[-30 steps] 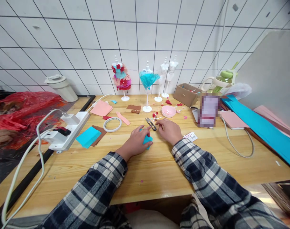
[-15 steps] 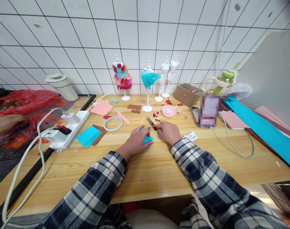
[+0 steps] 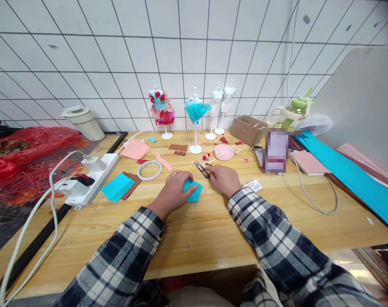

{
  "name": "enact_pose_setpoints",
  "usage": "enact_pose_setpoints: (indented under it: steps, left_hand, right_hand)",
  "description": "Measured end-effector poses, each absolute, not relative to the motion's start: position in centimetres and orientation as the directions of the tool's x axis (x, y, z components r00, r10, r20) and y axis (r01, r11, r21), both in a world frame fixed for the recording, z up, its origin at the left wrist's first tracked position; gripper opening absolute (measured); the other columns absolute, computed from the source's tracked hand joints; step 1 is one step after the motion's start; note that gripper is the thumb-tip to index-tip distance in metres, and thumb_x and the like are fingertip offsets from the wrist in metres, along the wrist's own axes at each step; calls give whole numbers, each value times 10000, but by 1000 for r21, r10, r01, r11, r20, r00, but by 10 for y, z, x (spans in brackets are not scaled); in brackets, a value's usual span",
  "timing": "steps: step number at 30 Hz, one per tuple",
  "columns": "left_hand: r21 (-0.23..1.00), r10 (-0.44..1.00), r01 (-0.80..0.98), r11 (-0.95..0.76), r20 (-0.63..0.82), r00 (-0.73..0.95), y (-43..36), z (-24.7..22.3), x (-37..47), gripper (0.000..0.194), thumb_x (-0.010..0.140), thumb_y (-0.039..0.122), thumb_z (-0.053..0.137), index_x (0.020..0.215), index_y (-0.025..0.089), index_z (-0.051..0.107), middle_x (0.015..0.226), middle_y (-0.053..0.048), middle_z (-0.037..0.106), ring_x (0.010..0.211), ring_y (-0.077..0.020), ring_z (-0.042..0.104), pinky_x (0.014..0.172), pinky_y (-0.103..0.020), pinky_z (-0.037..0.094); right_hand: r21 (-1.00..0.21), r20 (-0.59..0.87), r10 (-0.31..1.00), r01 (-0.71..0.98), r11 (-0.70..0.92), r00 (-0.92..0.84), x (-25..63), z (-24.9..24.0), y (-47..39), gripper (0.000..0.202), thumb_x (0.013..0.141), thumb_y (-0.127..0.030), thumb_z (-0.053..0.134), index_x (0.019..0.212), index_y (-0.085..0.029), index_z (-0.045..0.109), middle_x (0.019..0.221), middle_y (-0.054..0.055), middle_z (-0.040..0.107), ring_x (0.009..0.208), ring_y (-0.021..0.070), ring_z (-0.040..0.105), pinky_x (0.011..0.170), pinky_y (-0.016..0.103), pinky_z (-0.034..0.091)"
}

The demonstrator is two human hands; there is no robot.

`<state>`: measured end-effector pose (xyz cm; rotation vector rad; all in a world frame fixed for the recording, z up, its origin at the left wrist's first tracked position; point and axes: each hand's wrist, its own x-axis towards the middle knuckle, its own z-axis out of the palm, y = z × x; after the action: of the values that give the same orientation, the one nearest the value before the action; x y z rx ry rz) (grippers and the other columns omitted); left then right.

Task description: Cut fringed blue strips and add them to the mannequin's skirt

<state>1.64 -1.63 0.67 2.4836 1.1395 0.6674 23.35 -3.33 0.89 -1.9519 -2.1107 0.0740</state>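
Note:
Between the thumb and fingers of my left hand is a folded piece of blue paper, low over the wooden table. My right hand has its fingers at the handle end of small black thread snips, whose blades point away to the upper left. Behind them stands a small white dress form wearing a fan of turquoise paper. White tape lies left of my hands. A pink dish sits beyond the snips, near small red scraps.
A white power strip with cables lies left, near blue sheets and pink paper. A decorated dress form, a cardboard box and a phone stand farther back. Long blue paper lies right.
My left hand has shifted left, and more of the folded blue paper shows. My right hand remains by the snips. The other person's hand at the left has gone from view.

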Motion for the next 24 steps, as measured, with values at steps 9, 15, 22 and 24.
enact_pose_setpoints:
  steps: [9, 15, 22, 24]
  left_hand:
    - [545, 737, 575, -611, 125, 664, -6, 7, -26, 319, 897, 355, 495, 1146, 234, 655, 1205, -73, 680, 1138, -253, 590, 996, -403, 438]
    - [693, 839, 585, -421, 52, 541, -11, 9, -29, 581, 952, 410, 393, 1483, 193, 302, 1263, -106, 656, 1176, -228, 596, 1013, -389, 438]
    - [436, 794, 680, -589, 154, 589, -5, 4, -34, 405, 863, 363, 566, 1241, 226, 613, 1213, -98, 651, 1137, -289, 555, 995, -452, 408]
    - [373, 783, 698, -612, 161, 600, -6, 2, -33, 361, 839, 367, 604, 1173, 240, 653, 1154, -94, 644, 1097, -287, 550, 973, -452, 408]
  right_hand:
    - [-343, 303, 913, 863, 371, -272, 215, 13, -43, 312, 918, -364, 513, 1139, -207, 668, 1081, 85, 687, 1037, 223, 592, 898, 342, 455]
    - [-334, 231, 734, 657, 676, -638, 193, 6, -53, 376, 806, -358, 692, 1142, -196, 647, 1214, 94, 648, 1150, 245, 543, 991, 391, 401]
    - [-418, 179, 783, 674, 609, -596, 198, 15, -60, 274, 753, -148, 642, 1020, -204, 625, 958, 33, 697, 949, 202, 613, 936, 372, 380]
    - [-434, 165, 803, 689, 581, -573, 196, 17, -62, 393, 779, -226, 647, 1167, -205, 585, 1010, 47, 688, 965, 213, 608, 926, 376, 383]
